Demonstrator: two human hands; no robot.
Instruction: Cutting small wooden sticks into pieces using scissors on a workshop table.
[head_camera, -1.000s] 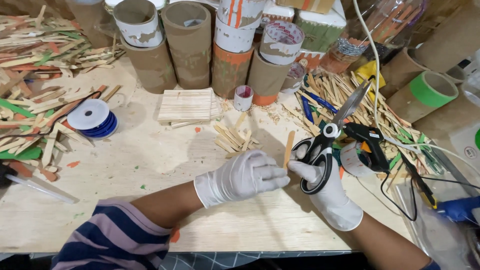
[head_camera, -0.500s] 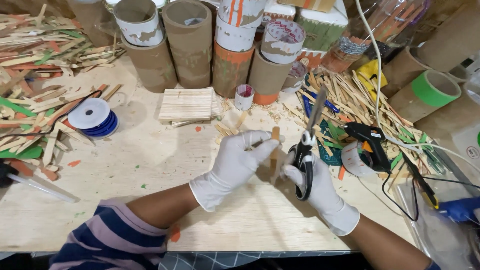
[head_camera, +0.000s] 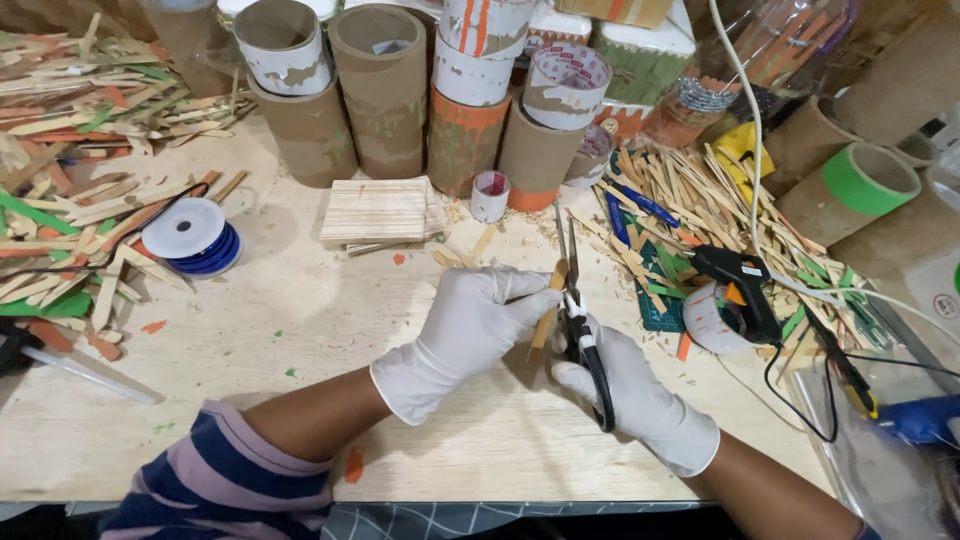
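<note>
Both hands wear white gloves over a wooden table (head_camera: 300, 420). My left hand (head_camera: 465, 330) pinches a thin wooden stick (head_camera: 548, 310), held upright near the table's middle. My right hand (head_camera: 630, 395) grips black-handled scissors (head_camera: 580, 320), whose blades point away from me and sit against the stick. A few short stick pieces (head_camera: 455, 255) lie on the table just beyond the hands.
A stack of flat sticks (head_camera: 375, 212) lies ahead, with cardboard tubes (head_camera: 385, 90) behind. Loose sticks pile at the left (head_camera: 90, 200) and right (head_camera: 700, 200). A blue ribbon spool (head_camera: 190, 235) lies left, a black glue gun (head_camera: 735, 285) with cable right.
The scissors have swung from pointing right to pointing straight ahead, closing in on the stick. My left hand has brought the stick upright between the blades.
</note>
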